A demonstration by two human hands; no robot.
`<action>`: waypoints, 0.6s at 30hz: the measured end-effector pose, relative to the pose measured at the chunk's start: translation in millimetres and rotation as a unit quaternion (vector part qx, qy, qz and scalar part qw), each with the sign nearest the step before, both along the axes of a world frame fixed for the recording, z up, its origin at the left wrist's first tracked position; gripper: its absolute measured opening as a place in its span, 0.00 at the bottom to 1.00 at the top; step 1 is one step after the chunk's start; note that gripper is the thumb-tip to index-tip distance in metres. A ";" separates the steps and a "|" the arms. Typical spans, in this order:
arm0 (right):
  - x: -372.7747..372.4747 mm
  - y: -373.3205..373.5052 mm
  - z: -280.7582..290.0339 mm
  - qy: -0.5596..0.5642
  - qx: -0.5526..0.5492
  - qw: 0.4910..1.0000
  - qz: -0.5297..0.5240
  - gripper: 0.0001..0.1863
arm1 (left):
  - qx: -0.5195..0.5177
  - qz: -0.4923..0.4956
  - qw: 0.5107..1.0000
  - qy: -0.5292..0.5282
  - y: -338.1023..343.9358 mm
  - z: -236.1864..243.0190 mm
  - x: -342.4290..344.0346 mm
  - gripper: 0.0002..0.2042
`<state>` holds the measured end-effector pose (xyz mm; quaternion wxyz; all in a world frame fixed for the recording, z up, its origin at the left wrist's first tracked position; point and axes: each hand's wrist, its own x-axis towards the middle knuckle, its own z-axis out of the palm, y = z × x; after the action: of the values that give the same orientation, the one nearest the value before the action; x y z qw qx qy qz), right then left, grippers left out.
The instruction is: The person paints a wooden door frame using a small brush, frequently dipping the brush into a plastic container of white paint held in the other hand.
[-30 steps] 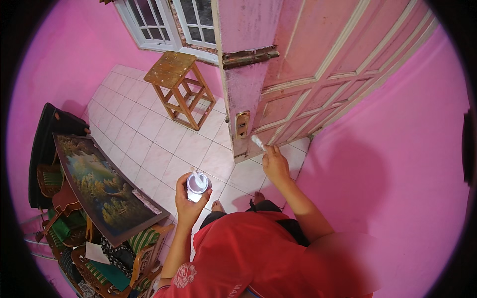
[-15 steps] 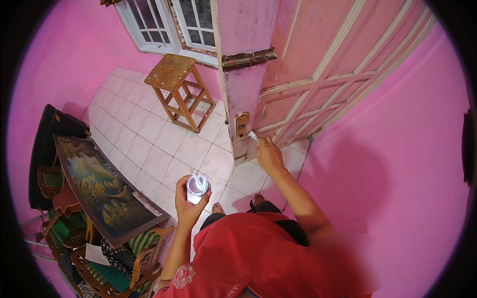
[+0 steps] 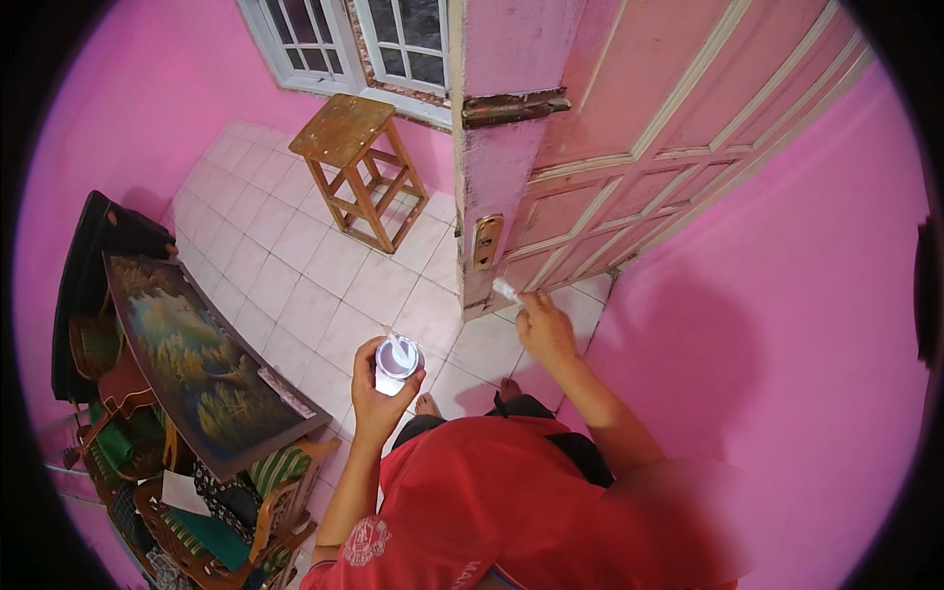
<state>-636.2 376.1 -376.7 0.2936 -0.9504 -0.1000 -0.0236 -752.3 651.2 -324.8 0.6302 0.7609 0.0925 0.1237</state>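
My left hand (image 3: 385,391) is wrapped round a small clear cup (image 3: 397,361) of whitish liquid, with a pale stick (image 3: 395,343) standing in it. My right hand (image 3: 544,326) grips a small brush (image 3: 507,290) whose white-coated head is raised by the edge of the open pink panelled door (image 3: 600,118), just below its brass lock plate (image 3: 488,241); whether the bristles touch the wood I cannot tell. A rusty metal bolt (image 3: 513,106) crosses the door edge higher up.
A wooden stool (image 3: 342,132) stands below the white-framed window (image 3: 398,44). At the left, a framed landscape painting (image 3: 206,344) leans over heaped wooden chairs with green striped cushions (image 3: 280,470) and a black panel (image 3: 84,265). A pink wall (image 3: 806,324) runs along my right.
My right hand and brush went up toward the lock plate, then came back a little downward. My left hand still holds the cup, slightly shifted right as the view moved.
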 end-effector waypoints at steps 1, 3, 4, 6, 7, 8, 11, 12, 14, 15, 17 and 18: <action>-3.6 10.1 -14.9 0.014 -0.026 0.999 0.016 0.15 | 0.001 0.003 1.000 0.001 1.3 -0.2 -1.2 0.31; -6.8 30.1 -32.4 0.045 -0.048 0.997 0.046 0.16 | 0.004 0.002 1.000 -0.004 4.7 -1.6 -3.0 0.31; -5.0 41.0 -40.4 0.045 -0.047 0.997 0.051 0.16 | 0.005 0.006 1.000 -0.003 7.4 -1.7 -4.9 0.31; -0.2 57.2 -58.4 0.035 -0.069 0.995 0.066 0.16 | 0.001 0.013 1.000 -0.009 10.7 -2.7 -7.0 0.31; 2.7 64.5 -69.0 0.035 -0.068 0.995 0.068 0.16 | 0.002 0.015 1.000 -0.009 12.4 -2.4 -8.6 0.31; 6.4 70.6 -76.0 0.022 -0.076 0.994 0.070 0.16 | 0.001 0.017 1.000 -0.006 13.5 -1.5 -9.5 0.31; 13.5 83.1 -82.3 0.022 -0.093 0.993 0.063 0.15 | 0.008 0.028 1.000 -0.006 18.1 -2.1 -13.7 0.32; 15.8 86.0 -81.8 0.036 -0.101 0.993 0.051 0.14 | 0.016 0.033 0.999 -0.008 19.6 -2.5 -15.0 0.32; 19.2 87.9 -81.6 0.027 -0.107 0.993 0.051 0.14 | 0.012 0.040 0.999 -0.005 21.1 -3.1 -18.2 0.32; 20.5 88.6 -81.3 0.019 -0.112 0.992 0.048 0.13 | 0.010 0.043 0.999 -0.003 21.5 -3.3 -19.4 0.32; 21.5 89.8 -79.9 0.007 -0.112 0.992 0.049 0.13 | 0.006 0.046 0.999 -0.002 23.0 -4.8 -21.9 0.32; 21.7 89.7 -79.0 -0.005 -0.111 0.993 0.048 0.13 | 0.004 0.046 0.999 0.000 23.2 -5.2 -22.7 0.32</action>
<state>-614.5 465.9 -455.7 0.1865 -0.9711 -0.1488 -0.0033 -775.0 674.4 -330.0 0.6209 0.7582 0.1269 0.1533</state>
